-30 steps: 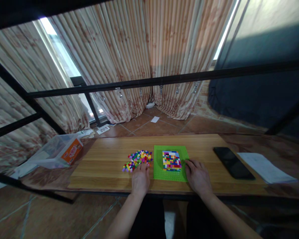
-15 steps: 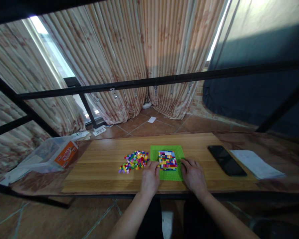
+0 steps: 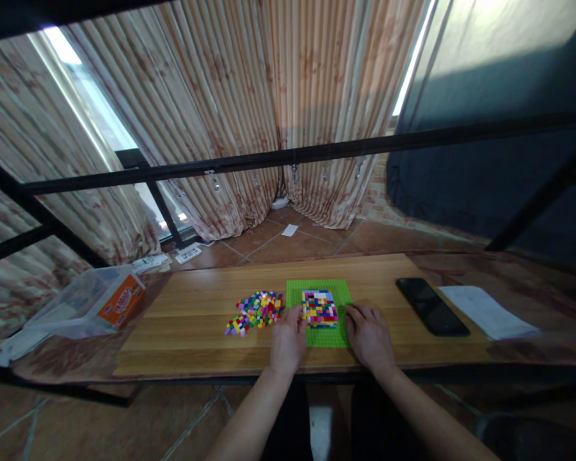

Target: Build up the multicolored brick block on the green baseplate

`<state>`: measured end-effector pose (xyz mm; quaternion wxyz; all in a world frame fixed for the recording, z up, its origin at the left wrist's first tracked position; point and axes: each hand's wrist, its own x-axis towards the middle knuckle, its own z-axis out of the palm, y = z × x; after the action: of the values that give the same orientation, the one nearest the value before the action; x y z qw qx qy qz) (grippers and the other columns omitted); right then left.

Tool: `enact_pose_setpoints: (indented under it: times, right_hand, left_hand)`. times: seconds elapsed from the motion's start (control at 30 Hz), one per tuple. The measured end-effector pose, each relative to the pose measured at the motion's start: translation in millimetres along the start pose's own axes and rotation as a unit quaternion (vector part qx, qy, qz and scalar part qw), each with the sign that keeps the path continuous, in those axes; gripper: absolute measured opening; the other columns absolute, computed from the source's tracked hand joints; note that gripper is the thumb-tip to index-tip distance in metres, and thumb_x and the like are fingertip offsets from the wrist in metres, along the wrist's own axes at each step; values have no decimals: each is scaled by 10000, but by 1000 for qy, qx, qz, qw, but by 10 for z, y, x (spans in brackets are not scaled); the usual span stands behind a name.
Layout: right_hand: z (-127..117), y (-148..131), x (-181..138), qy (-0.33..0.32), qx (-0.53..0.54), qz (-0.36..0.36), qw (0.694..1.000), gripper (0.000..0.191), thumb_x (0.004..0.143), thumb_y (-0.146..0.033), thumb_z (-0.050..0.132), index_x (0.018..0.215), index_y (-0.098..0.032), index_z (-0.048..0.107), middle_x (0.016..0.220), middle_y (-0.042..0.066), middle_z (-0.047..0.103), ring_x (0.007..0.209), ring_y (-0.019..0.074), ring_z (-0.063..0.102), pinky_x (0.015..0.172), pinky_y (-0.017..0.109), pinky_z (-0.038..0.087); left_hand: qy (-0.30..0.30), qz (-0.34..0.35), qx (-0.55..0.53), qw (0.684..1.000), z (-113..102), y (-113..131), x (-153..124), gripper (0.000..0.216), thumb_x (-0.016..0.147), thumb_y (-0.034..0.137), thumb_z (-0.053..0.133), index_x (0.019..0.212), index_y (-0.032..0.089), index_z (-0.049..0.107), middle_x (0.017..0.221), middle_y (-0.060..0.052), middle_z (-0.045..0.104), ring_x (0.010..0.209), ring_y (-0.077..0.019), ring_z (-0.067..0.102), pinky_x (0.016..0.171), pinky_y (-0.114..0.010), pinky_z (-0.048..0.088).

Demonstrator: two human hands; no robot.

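Note:
A green studded baseplate (image 3: 318, 338) lies on the wooden board, carrying a square block of many-coloured toy bricks (image 3: 319, 308). Beside the block's left side is my left hand (image 3: 288, 336), its thumb and forefinger closed in a pinch. Whatever sits between those fingertips is too small to make out. My right hand (image 3: 370, 336) rests at the plate's right edge, fingers curled and touching the edge. Left of the plate a loose pile of small coloured bricks (image 3: 256, 310) spreads over the board, close to my left knuckles.
A black phone (image 3: 432, 306) and white paper (image 3: 489, 312) lie to the right of my hands. At the far left stands a clear plastic box (image 3: 84, 301) with an orange label. Behind the wooden board (image 3: 187, 346) a black metal rail (image 3: 249, 161) crosses before the curtains.
The whole view has shifted slightly, so everything sits a little further left. My hands keep nearly the same places beside the brick block.

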<state>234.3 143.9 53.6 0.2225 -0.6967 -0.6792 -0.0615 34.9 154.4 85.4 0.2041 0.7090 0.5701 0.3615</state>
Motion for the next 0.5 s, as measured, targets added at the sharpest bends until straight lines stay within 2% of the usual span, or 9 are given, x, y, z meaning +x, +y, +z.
enact_pose_setpoints:
  times: [0.23, 0.5]
  right_hand:
    - [7, 2, -1, 2, 5, 3, 1000, 285, 902, -260, 424, 1092, -208, 630, 1087, 69, 619, 1013, 225, 492, 858, 349, 369]
    - [6, 1, -1, 6, 11, -1, 1000, 291, 895, -253, 426, 1096, -209, 631, 1075, 75, 623, 984, 225, 496, 845, 358, 372]
  left_hand:
    - [51, -28, 20, 998, 87, 40, -74, 332, 845, 117, 505, 1157, 215, 562, 968, -60, 708, 874, -201, 668, 799, -350, 520]
    - [84, -44, -16, 995, 118, 83, -161, 319, 890, 188, 446, 1188, 217, 554, 1013, -64, 714, 939, -199, 669, 831, -342, 515]
